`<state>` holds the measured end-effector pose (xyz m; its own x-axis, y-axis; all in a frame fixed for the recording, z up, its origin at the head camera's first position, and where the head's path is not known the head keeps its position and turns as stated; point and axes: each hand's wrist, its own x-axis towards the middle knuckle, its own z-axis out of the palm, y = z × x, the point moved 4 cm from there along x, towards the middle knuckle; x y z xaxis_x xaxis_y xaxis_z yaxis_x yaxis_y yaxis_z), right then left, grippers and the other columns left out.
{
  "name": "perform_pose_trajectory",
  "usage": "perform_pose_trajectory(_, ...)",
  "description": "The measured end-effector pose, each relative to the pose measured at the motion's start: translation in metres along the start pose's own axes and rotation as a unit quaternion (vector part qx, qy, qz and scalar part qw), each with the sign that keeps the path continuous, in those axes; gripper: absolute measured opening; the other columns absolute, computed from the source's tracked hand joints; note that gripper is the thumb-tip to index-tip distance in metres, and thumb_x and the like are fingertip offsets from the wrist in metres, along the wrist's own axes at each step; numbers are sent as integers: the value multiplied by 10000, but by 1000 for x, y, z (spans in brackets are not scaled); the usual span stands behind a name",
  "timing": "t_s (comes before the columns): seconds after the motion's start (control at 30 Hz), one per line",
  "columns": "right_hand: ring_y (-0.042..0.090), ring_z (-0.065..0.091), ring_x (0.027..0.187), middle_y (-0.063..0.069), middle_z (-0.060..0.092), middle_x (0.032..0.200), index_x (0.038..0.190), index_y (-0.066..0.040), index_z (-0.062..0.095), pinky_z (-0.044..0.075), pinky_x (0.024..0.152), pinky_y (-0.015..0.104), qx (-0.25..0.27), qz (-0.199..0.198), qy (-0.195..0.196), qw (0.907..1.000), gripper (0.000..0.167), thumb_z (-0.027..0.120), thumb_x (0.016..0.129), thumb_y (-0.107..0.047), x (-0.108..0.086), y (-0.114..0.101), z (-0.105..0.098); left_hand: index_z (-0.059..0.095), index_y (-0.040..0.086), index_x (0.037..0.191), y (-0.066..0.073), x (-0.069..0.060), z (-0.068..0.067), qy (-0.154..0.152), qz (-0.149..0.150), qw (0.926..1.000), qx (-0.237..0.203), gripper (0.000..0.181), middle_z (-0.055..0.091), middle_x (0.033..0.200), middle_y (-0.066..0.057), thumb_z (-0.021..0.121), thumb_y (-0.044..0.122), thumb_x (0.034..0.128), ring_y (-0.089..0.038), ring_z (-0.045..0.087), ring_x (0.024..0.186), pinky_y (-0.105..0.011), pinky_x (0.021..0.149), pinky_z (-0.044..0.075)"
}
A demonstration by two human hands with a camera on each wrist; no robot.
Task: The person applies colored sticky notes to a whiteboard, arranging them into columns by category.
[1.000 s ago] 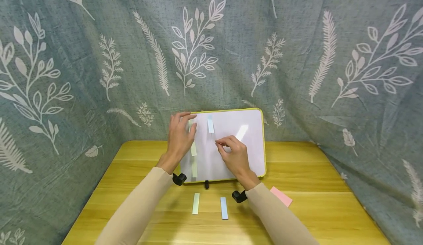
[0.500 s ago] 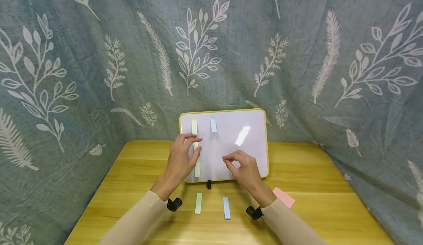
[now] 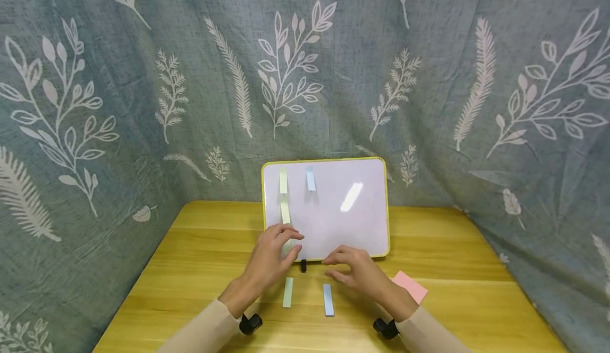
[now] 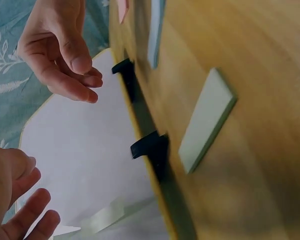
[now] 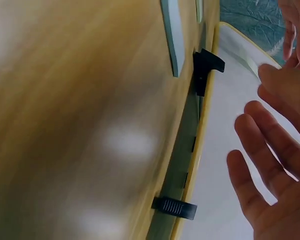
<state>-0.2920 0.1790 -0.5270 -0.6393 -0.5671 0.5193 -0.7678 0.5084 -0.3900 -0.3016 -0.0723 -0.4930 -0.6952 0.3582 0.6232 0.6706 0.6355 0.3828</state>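
The head view shows a whiteboard propped up on the table, with green paper strips in a column down its left side and one blue paper strip beside that column, near the board's top edge. In front of the board, on the table, lie a green pad, a blue pad and, off its lower right corner, a pink pad.

The left hand is before the board's lower left part, fingers loosely bent, thumb well clear of them, with nothing seen in its grasp. The right hand is before the board's bottom edge, near the blue pad, a gap between thumb and forefinger and no paper visible there.

This looks like a pause between strips, the blue row or column just begun. The next move probably calls for pinching one sheet off the blue pad while the other hand steadies it.

The left hand partly covers the lowest green strip; the right forearm overlaps the pink pad. In the left wrist view, a pale strip on the board is blurred.
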Motion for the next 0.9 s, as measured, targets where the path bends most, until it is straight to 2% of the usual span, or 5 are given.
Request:
perform_pose_trajectory(0.17, 235, 833, 1081, 25, 842, 1208, 1218, -78, 879, 721, 929, 444, 147, 170, -544, 9983, 189, 902, 1039, -136, -11, -1, 2, 848, 147, 1243, 5, -9, 7, -330, 89, 9994, 13, 200, 784, 1292, -15, 896, 169, 1049, -284, 751, 1250, -539, 1109, 624)
perform_pose_trajectory(0.4, 192, 797, 1170, 12, 798, 1331, 1323, -112, 862, 697, 972, 372, 17, 179, -1179, 9929, 286, 883, 1073, -249, -31, -6, 6, 839, 167, 1265, 12, -24, 21, -983, 108, 9949, -215, 212, 787, 1289, 10, 891, 188, 1060, -214, 753, 1179, -446, 1023, 638)
perform_pose_trajectory(0.67, 184, 760, 1256, -11, 778, 1372, 1338, -132, 860, 682, 1043, 392, -277, 31, -1239, 9919, 359, 901, 1060, -356, -40, -12, 13, 822, 187, 1347, 8, -41, 36, -1895, -75, 9817, -190, 279, 766, 1325, 15, 860, 295, 1092, -195, 745, 1206, -426, 1043, 651)
perform_pose_trajectory(0.9, 181, 738, 1291, -44, 768, 1375, 1308, -143, 865, 659, 1092, 412, -291, 101, -1368, 9901, 376, 913, 1044, -407, -41, -13, 16, 813, 206, 1389, 9, -50, 45, -2320, -89, 9725, -207, 328, 750, 1351, 33, 852, 346, 1094, -168, 728, 1242, -419, 1081, 641)
